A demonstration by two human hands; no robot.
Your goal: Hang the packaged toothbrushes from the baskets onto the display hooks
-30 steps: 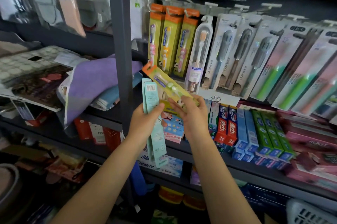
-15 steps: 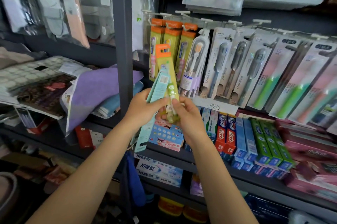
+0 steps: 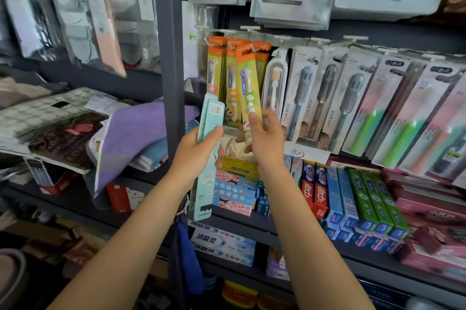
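My right hand (image 3: 264,138) pinches the yellow-green toothbrush pack (image 3: 248,90) by its lower end, thumb on the front and fingers curled behind, so the orange header with its hang slot stands free above my fingertips, level with the white display hooks (image 3: 248,29); I judge that grip is chosen to steer the slot onto a peg. My left hand (image 3: 199,150) grips the teal packs (image 3: 210,138) around their middle, barcode end poking up past the thumb (parked there as the next ones to hang, I'd guess). Just behind my right fingers hang the orange-topped packs (image 3: 216,67) of the same kind. To the right, the grey packs (image 3: 300,97) read "LMK". Below my fingers, the toothpaste boxes (image 3: 315,191) show "中华".
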